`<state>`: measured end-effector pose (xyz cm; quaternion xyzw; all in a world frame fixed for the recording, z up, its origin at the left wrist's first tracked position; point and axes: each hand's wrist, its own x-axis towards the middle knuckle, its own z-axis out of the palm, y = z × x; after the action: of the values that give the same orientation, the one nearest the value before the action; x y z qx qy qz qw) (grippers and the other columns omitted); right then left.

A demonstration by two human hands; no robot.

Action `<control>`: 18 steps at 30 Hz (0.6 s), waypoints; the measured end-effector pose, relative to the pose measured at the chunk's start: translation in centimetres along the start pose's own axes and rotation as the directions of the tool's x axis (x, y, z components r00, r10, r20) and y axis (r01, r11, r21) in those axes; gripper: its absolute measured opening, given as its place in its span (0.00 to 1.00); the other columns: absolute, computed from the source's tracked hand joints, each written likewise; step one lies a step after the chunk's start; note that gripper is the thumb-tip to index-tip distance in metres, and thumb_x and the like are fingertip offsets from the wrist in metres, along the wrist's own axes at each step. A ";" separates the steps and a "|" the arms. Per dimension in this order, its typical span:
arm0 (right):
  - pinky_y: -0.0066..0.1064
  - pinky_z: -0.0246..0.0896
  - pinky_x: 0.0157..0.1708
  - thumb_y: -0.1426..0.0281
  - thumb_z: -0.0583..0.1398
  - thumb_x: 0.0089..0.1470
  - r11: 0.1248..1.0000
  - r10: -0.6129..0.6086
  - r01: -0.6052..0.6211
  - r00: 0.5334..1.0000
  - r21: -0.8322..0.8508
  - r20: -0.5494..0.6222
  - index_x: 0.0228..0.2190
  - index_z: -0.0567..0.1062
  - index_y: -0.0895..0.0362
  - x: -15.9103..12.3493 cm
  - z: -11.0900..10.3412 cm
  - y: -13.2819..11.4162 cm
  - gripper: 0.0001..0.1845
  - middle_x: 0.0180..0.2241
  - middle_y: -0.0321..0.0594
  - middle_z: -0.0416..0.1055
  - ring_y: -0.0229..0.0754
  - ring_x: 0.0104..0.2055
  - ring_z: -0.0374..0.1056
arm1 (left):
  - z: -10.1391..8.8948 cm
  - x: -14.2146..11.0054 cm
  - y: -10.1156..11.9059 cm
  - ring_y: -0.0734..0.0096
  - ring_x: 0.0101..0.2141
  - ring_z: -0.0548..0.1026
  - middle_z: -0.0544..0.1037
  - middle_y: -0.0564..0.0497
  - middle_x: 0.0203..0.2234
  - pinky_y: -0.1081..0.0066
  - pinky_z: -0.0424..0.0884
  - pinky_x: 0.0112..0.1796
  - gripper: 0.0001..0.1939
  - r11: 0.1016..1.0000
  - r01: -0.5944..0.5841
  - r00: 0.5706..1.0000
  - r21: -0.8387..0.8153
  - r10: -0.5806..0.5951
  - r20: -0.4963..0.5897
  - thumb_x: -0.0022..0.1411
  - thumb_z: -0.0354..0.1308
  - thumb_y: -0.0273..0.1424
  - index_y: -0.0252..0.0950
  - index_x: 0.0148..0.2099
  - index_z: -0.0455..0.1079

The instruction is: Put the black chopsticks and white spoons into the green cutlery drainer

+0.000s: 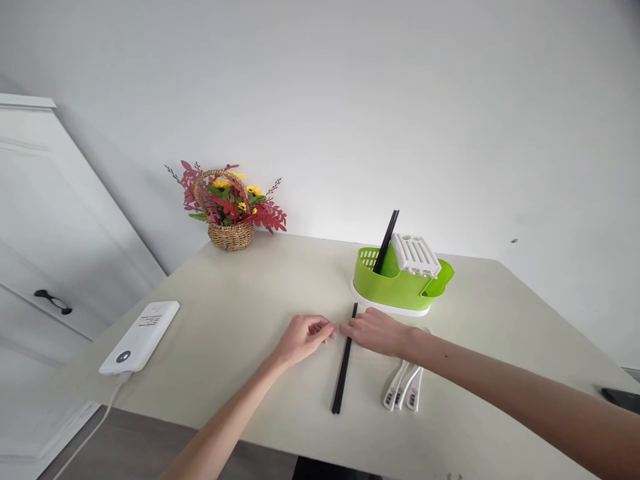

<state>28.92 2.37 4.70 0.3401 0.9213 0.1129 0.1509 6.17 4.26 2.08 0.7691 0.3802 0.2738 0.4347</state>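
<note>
A pair of black chopsticks (pixel 343 370) lies on the pale table (pixel 240 313), pointing away from me. My right hand (pixel 376 331) rests palm down over their far part, its fingertips touching them. My left hand (pixel 304 337) sits just left of the chopsticks, fingers curled loosely, fingertips close to my right hand's. Three white spoons (pixel 403 391) lie side by side under my right wrist. Behind my hands stands a green utensil holder (pixel 395 285) with a white slotted insert (pixel 416 255) and black chopsticks (pixel 387 241) standing in it.
A white power bank (pixel 141 335) with a cable lies at the table's left edge. A wicker basket of red and yellow flowers (pixel 230 208) stands at the back left. A white cabinet door (pixel 45 233) is at left. A dark object (pixel 623 399) sits at the right edge.
</note>
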 end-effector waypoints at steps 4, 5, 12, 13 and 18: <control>0.31 0.52 0.27 0.82 0.55 0.63 1.000 -0.023 0.023 1.000 0.000 -0.003 0.46 0.72 0.60 0.5 -0.6 0.2 0.13 0.31 0.40 0.77 0.42 0.32 0.75 | 0.0 -0.1 0.0 0.70 0.30 0.78 0.83 0.49 0.31 0.73 0.69 0.34 0.23 0.999 -0.007 1.000 -0.032 0.007 -0.009 0.72 0.53 0.45 0.35 0.34 0.78; 0.31 0.53 0.27 0.82 0.54 0.63 1.000 -0.029 0.029 1.000 0.000 -0.002 0.46 0.72 0.60 0.6 -0.7 0.2 0.13 0.31 0.40 0.77 0.42 0.32 0.75 | 0.0 -0.1 0.0 0.69 0.31 0.78 0.83 0.49 0.31 0.73 0.69 0.34 0.22 1.000 -0.008 1.000 -0.027 0.007 -0.017 0.72 0.53 0.45 0.35 0.34 0.78; 0.31 0.56 0.29 0.81 0.56 0.63 0.999 -0.046 0.046 0.999 -0.015 -0.012 0.37 0.76 0.59 0.7 -1.8 0.8 0.10 0.34 0.42 0.75 0.43 0.35 0.73 | 0.5 0.1 -0.7 0.66 0.38 0.78 0.83 0.47 0.40 0.71 0.70 0.36 0.16 0.993 -0.069 0.988 0.097 0.081 -0.130 0.68 0.59 0.44 0.37 0.46 0.77; 0.32 0.58 0.31 0.81 0.56 0.63 0.999 -0.048 0.048 0.999 -0.020 -0.025 0.35 0.76 0.59 0.6 -2.2 1.0 0.10 0.36 0.43 0.75 0.43 0.38 0.73 | 0.5 0.2 -0.7 0.65 0.39 0.78 0.82 0.47 0.41 0.71 0.70 0.37 0.16 0.987 -0.102 0.985 0.126 0.117 -0.124 0.67 0.60 0.45 0.38 0.46 0.77; 0.36 0.59 0.46 0.74 0.56 0.68 0.999 -0.041 0.038 0.995 -0.038 -0.095 0.35 0.77 0.59 -0.5 -5.1 2.1 0.11 0.42 0.46 0.75 0.47 0.48 0.71 | 0.1 0.0 -0.1 0.68 0.35 0.76 0.81 0.50 0.31 0.71 0.69 0.41 0.19 0.965 -0.212 0.977 0.151 0.206 0.054 0.72 0.54 0.45 0.37 0.37 0.78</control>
<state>28.72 3.00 10.21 0.3133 0.9318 0.1429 0.1149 6.15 4.25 1.95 0.8417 0.3089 0.2730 0.3488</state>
